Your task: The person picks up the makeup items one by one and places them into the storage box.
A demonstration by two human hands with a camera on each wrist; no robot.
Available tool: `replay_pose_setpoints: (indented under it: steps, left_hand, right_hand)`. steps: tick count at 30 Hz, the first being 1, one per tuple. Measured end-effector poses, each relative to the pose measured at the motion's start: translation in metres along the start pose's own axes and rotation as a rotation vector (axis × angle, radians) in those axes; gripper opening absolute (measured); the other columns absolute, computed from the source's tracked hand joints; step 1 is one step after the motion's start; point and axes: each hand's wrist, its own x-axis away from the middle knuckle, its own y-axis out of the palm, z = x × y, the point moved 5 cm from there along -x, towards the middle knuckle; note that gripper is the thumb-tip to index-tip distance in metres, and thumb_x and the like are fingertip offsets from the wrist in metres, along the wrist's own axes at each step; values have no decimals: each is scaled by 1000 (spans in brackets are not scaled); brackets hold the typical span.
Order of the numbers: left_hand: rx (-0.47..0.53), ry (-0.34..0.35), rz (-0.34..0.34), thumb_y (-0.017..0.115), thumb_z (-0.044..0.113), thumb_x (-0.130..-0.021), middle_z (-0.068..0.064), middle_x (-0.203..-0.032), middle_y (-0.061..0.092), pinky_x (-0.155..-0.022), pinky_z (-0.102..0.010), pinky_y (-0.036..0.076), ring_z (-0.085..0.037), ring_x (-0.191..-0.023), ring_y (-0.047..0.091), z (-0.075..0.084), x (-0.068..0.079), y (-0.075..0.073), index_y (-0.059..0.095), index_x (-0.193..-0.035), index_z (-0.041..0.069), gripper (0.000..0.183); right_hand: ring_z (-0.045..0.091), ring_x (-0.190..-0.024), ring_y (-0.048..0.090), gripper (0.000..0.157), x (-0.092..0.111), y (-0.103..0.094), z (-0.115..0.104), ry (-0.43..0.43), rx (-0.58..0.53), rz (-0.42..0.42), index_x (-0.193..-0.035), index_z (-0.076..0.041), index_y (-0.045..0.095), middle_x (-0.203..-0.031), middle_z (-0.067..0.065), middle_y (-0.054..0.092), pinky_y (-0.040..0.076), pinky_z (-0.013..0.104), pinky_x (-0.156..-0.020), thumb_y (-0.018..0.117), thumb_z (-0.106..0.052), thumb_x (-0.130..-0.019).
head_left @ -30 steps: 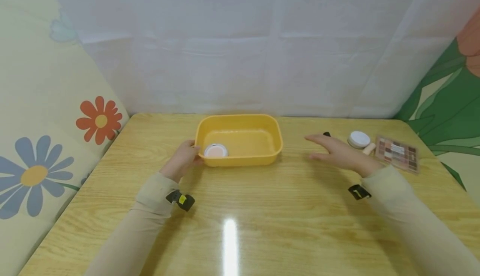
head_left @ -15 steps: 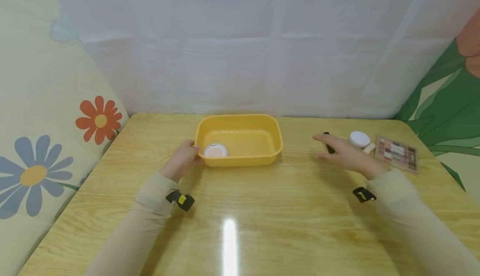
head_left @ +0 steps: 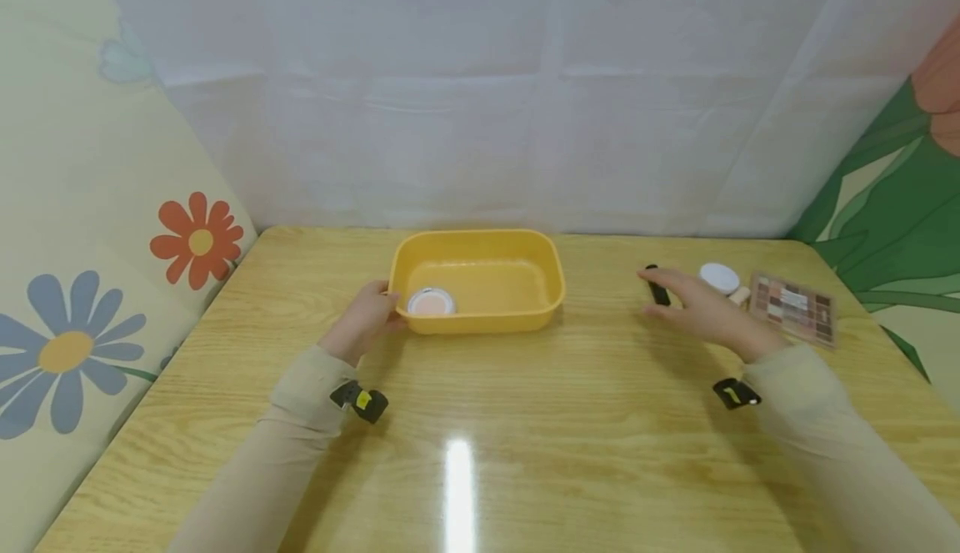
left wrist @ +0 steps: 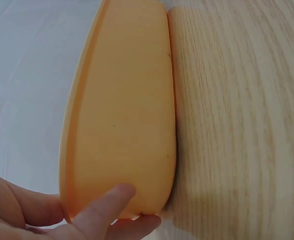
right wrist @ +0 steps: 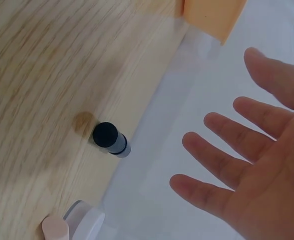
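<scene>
Wooden table (head_left: pixel 525 419): right fingers (right wrist: pixel 215 160) spread, partly hiding black-capped tube (head_left: pixel 660 295); left fingers (left wrist: pixel 103 212) grip yellow bin (left wrist: pixel 122 110).

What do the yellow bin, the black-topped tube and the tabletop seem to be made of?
Yellow bin: probably plastic, fairly matte; smooth, evenly coloured walls.
Black-topped tube: perhaps smooth plastic; its plain dark top leaves metal possible.
Tabletop: wood or wood-look laminate, glossy; grain lines, a bright reflected streak.

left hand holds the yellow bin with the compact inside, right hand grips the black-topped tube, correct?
No: the right hand is open and apart from the black-topped tube, as the right wrist view shows. The left hand does hold the yellow bin, compact inside.
</scene>
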Motion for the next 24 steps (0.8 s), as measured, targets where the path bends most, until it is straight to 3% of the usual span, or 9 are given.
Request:
replay_pose_setpoints:
  steps: [24]
  left_hand:
    - [-26,-8,7,30,7,-105,-27,-141,38,-101,-41,45,-33,-116,47,1,2,-1,22,-148,-10,46]
  right_hand:
    - [57,-124,33,60,12,2,23,71,-9,53,-139,16,36,-138,41,34,30,68,-100,62,-16,-96]
